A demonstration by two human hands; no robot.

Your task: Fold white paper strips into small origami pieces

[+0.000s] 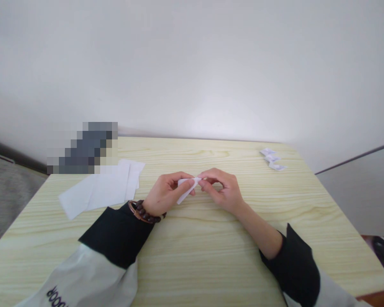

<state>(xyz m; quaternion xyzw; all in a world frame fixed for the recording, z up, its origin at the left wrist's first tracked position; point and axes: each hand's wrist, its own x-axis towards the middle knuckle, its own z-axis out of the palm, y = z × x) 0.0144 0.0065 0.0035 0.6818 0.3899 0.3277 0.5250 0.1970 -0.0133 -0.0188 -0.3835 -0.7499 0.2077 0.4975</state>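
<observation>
Over the middle of the table, a small folded piece of white paper (186,194) is held between both hands. My left hand (168,190) pinches it with the thumb on top and fingers behind; dark beads circle that wrist. At the paper's upper right tip, my right hand (222,189) grips with thumb and forefinger. The fingertips of the two hands nearly meet there. Fingers hide part of the paper, so its full folded shape cannot be made out.
Several white paper sheets (109,189) overlap on the left of the wood-grain table (192,264). Behind them is a dark, pixelated object (86,149). A few small folded paper pieces (271,158) lie at the back right. A white wall (192,68) rises behind the table.
</observation>
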